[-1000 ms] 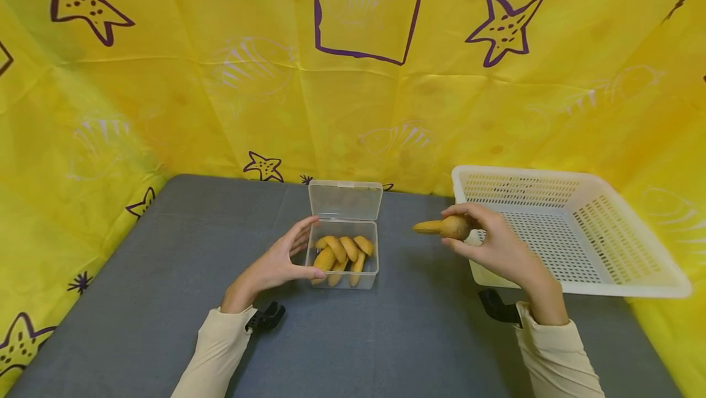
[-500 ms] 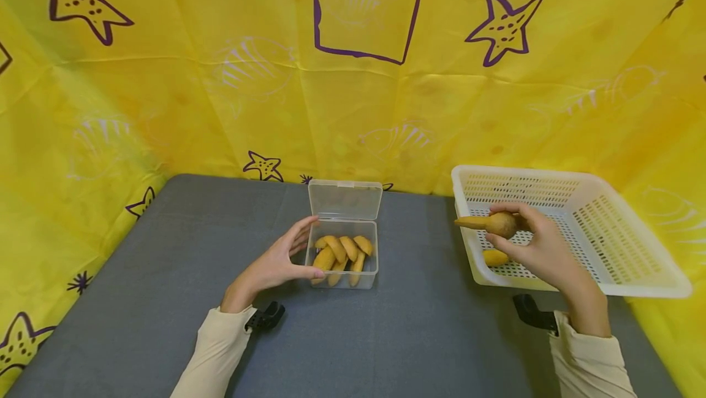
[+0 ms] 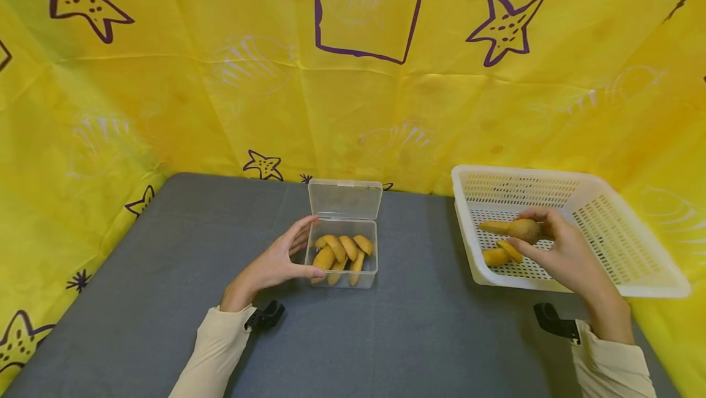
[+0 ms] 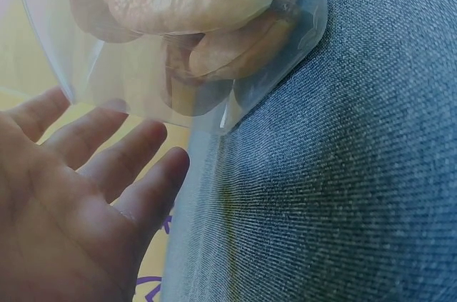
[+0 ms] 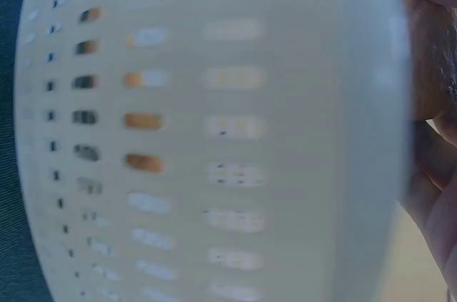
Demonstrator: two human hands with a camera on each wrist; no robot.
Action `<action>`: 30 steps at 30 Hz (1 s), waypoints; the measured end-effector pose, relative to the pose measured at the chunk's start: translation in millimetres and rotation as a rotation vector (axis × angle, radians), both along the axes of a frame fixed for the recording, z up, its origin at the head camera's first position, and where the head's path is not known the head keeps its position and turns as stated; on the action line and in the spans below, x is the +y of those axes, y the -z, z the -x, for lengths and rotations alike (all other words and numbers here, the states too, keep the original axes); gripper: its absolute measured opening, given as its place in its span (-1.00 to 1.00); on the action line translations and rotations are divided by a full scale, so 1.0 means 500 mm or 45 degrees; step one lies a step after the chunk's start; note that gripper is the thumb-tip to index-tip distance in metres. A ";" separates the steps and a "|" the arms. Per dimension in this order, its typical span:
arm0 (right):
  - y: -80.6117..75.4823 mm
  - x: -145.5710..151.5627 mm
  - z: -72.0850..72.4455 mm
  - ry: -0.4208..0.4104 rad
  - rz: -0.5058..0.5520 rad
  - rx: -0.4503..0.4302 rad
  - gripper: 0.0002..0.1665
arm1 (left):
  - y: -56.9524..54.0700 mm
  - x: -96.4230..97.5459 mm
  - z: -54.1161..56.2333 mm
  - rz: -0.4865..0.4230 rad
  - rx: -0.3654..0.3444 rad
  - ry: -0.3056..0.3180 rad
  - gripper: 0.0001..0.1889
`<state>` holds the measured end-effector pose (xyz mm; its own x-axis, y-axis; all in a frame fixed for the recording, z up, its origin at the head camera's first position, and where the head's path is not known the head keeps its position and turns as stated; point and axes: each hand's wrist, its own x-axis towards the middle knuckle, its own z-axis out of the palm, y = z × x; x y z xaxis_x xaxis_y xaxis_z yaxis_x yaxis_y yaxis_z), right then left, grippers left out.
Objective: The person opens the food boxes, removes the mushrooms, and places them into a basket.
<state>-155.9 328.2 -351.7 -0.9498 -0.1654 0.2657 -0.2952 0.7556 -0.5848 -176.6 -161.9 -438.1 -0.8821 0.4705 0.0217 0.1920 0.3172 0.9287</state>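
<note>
My right hand (image 3: 562,251) pinches a brown mushroom (image 3: 525,231) by its rounded cap, the stem pointing left, inside the white basket (image 3: 656,263). Another yellow-brown mushroom (image 3: 495,257) lies on the basket floor just below it. In the right wrist view the basket wall (image 5: 300,138) covers most of the scene, and the held mushroom (image 5: 432,59) shows at the right edge. My left hand (image 3: 278,266) spans the left side of a clear plastic box (image 3: 364,281), thumb at the front corner and index finger at the back one. Several mushrooms (image 3: 336,248) lie in the box.
The box's hinged lid (image 3: 346,200) stands up at the back. A grey cloth (image 3: 408,336) covers the table under box and basket. Behind hangs a yellow curtain (image 3: 353,110) with starfish and fish drawings, which also closes off both sides.
My right hand has carried the mushroom rightward from beside the basket, over its left rim, and down into it. The mushroom lying in the basket has come into view. My left hand stays put.
</note>
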 end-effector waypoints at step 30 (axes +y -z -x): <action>0.082 0.013 0.057 -0.201 -0.218 0.019 -0.59 | 0.008 -0.003 0.004 0.003 0.002 0.002 0.06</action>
<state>-184.6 334.8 -392.8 -0.9049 -0.3552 0.2345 -0.4249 0.7874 -0.4466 -178.6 -163.3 -442.2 -0.8814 0.4718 0.0219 0.1940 0.3194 0.9276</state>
